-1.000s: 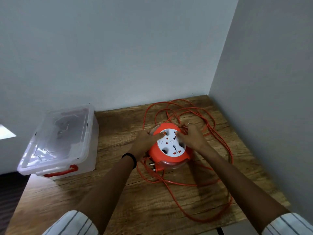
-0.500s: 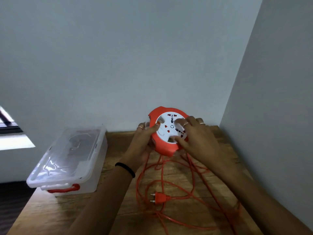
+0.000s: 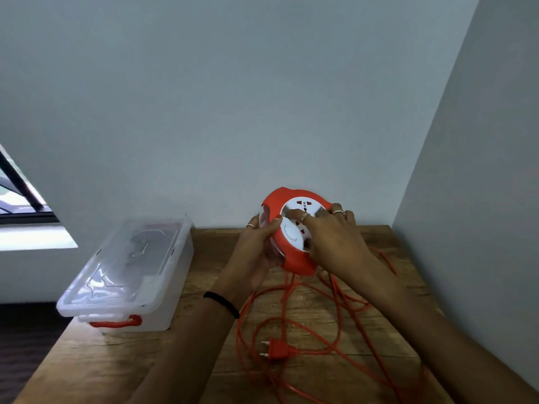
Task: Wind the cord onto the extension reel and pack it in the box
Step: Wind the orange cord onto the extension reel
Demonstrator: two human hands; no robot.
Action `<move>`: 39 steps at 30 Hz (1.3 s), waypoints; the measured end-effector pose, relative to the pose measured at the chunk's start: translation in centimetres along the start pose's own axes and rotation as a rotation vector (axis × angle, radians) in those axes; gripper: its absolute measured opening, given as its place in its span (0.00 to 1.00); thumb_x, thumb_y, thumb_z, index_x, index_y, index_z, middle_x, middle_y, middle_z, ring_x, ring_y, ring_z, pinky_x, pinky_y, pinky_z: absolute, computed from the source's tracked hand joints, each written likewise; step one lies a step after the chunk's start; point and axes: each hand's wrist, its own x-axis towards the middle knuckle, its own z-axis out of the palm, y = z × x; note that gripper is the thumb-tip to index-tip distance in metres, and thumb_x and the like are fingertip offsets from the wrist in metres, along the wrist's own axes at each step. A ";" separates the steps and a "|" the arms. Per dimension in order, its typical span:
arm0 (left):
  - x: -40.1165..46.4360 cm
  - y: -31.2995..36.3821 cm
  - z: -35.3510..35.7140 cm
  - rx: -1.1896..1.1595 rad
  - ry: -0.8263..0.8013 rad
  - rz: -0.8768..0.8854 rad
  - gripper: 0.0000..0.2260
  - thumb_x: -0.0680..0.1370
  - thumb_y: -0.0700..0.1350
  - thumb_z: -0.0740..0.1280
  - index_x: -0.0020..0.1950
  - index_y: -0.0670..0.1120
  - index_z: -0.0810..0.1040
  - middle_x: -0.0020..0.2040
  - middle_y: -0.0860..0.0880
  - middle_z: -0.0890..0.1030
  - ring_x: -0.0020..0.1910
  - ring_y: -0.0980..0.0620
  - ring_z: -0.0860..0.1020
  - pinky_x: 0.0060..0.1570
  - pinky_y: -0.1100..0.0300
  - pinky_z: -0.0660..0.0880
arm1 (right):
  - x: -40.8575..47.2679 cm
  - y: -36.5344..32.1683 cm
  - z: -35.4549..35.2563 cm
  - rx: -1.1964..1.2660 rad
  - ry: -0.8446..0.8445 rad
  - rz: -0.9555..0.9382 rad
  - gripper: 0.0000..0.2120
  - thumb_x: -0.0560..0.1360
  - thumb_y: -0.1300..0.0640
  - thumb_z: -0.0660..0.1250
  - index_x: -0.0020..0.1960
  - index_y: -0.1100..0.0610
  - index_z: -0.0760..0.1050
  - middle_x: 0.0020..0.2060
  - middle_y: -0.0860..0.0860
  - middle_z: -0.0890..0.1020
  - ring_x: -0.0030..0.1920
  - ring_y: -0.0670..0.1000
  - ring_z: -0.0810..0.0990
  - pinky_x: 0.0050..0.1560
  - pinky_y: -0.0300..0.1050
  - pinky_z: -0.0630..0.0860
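Note:
An orange extension reel (image 3: pixel 288 258) with a white socket face is held up above the wooden table (image 3: pixel 180 360), tilted toward me. My left hand (image 3: pixel 256 249) grips its left rim. My right hand (image 3: pixel 329 234) lies over the white face with fingers curled into its recesses. The orange cord (image 3: pixel 335 304) hangs from the reel and lies in loose loops on the table. Its plug (image 3: pixel 277 349) rests near the front. A clear plastic box (image 3: pixel 131 275) with its lid on and an orange handle stands at the table's left edge.
Grey walls close in the table at the back and on the right, forming a corner. A window (image 3: pixel 17 199) shows at the far left. The floor drops away left of the box.
The reel was lifted off the table a second ago and has since tilted further and turned a little under my right hand. The cord loops now trail below it.

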 end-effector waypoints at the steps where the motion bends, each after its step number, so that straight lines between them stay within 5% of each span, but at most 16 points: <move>1: 0.0 0.1 -0.2 -0.001 -0.015 -0.007 0.15 0.79 0.46 0.64 0.66 0.47 0.73 0.60 0.42 0.81 0.58 0.41 0.80 0.52 0.43 0.78 | 0.1 0.1 -0.1 -0.008 0.012 -0.029 0.33 0.74 0.58 0.63 0.74 0.37 0.57 0.59 0.56 0.77 0.62 0.61 0.69 0.58 0.52 0.64; 7: -0.1 0.7 -0.5 -0.011 0.033 0.043 0.17 0.78 0.49 0.66 0.64 0.42 0.76 0.56 0.40 0.82 0.54 0.41 0.82 0.51 0.47 0.80 | -0.8 -0.8 -0.7 -0.118 0.092 -0.214 0.30 0.68 0.57 0.64 0.69 0.42 0.70 0.47 0.63 0.80 0.53 0.65 0.76 0.47 0.55 0.68; 15: 0.1 0.1 -0.8 0.007 0.168 0.135 0.14 0.77 0.45 0.67 0.61 0.42 0.78 0.53 0.41 0.84 0.49 0.42 0.83 0.40 0.53 0.82 | -0.3 -0.3 0.6 -0.279 0.215 -0.358 0.33 0.60 0.56 0.71 0.65 0.45 0.73 0.29 0.56 0.75 0.35 0.58 0.75 0.42 0.50 0.62; 19: 0.5 0.1 -0.6 0.006 0.185 0.164 0.16 0.77 0.46 0.68 0.63 0.44 0.77 0.55 0.42 0.83 0.51 0.43 0.83 0.44 0.51 0.81 | 0.1 -1.2 0.8 -0.155 0.199 -0.140 0.32 0.63 0.48 0.71 0.67 0.47 0.73 0.30 0.55 0.81 0.35 0.59 0.81 0.45 0.51 0.69; 25: 0.8 -0.6 0.7 0.067 0.254 0.244 0.15 0.75 0.47 0.70 0.61 0.49 0.78 0.53 0.46 0.84 0.51 0.45 0.83 0.48 0.47 0.81 | 0.8 -3.4 -0.1 0.414 0.076 0.480 0.31 0.70 0.38 0.66 0.69 0.50 0.70 0.56 0.52 0.82 0.56 0.58 0.79 0.48 0.47 0.72; 27: 0.6 -0.6 0.7 0.059 0.263 0.241 0.15 0.75 0.46 0.70 0.61 0.48 0.78 0.53 0.46 0.84 0.50 0.44 0.83 0.45 0.49 0.81 | 1.1 -3.2 0.1 0.570 -0.018 0.503 0.31 0.69 0.37 0.67 0.69 0.48 0.69 0.59 0.50 0.80 0.59 0.55 0.78 0.50 0.47 0.73; 30: 0.2 -0.2 -0.1 -0.088 0.230 0.190 0.15 0.77 0.45 0.68 0.62 0.44 0.77 0.55 0.41 0.83 0.52 0.39 0.82 0.43 0.46 0.81 | 0.8 -2.0 -1.0 0.602 -0.101 0.355 0.27 0.72 0.40 0.67 0.69 0.46 0.70 0.61 0.51 0.79 0.61 0.56 0.76 0.54 0.48 0.74; 33: 0.2 0.4 -1.2 -0.141 0.198 0.155 0.17 0.77 0.47 0.67 0.65 0.43 0.75 0.58 0.39 0.81 0.57 0.37 0.80 0.48 0.43 0.79 | -0.1 0.1 -3.0 0.344 0.067 0.136 0.18 0.76 0.49 0.64 0.65 0.48 0.73 0.50 0.53 0.83 0.53 0.59 0.79 0.47 0.48 0.73; 36: 0.3 0.8 -1.5 -0.112 0.168 0.137 0.18 0.77 0.47 0.67 0.65 0.43 0.76 0.58 0.40 0.81 0.57 0.37 0.80 0.53 0.40 0.78 | -0.2 1.6 -3.7 0.084 0.082 -0.243 0.26 0.76 0.57 0.66 0.71 0.44 0.67 0.56 0.53 0.80 0.51 0.59 0.78 0.47 0.50 0.72; 39: 0.2 1.1 -0.8 -0.081 0.140 0.114 0.17 0.77 0.48 0.68 0.64 0.43 0.76 0.57 0.40 0.82 0.54 0.38 0.81 0.49 0.44 0.80 | 0.2 2.1 -2.5 -0.167 0.021 -0.417 0.33 0.73 0.58 0.71 0.73 0.39 0.63 0.65 0.56 0.75 0.55 0.60 0.77 0.51 0.53 0.74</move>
